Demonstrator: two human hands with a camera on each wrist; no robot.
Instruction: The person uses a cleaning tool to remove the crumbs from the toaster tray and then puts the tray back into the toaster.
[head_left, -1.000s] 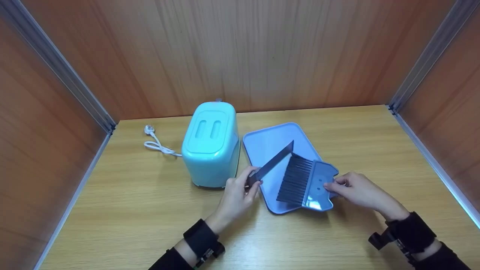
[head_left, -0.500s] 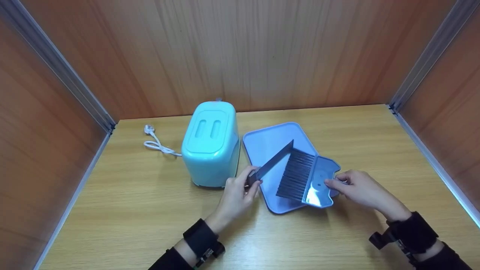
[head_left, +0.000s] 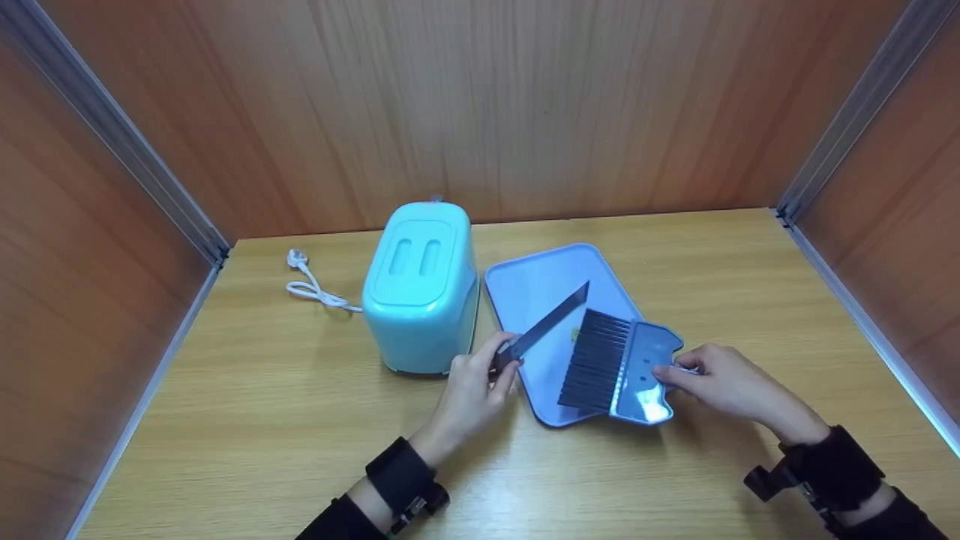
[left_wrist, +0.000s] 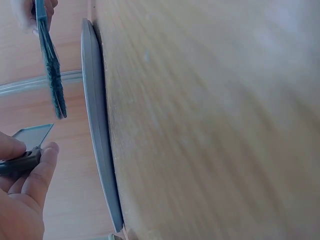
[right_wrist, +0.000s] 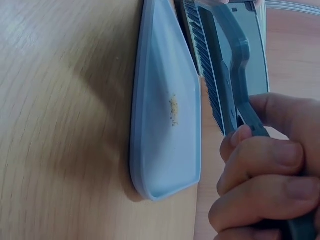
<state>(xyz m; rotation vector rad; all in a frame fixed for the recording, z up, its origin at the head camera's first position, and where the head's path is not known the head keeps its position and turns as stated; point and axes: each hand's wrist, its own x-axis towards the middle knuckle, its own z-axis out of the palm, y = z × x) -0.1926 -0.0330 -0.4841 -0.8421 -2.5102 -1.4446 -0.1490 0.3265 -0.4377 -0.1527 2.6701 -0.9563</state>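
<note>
The tray (head_left: 525, 281), with crumbs (right_wrist: 173, 111) on it, lies right of the toaster (head_left: 420, 300).

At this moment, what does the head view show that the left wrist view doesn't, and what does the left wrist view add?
Only the head view: the turquoise appliance, its white plug, and the blue tray's inner floor, with a small yellowish patch near the bristles.

Only the left wrist view: the brush nearly edge-on, with a visible gap between it and the tray.

Both: the left hand holding a flat dark-handled tool, the right hand holding the brush, and the tabletop.
</note>
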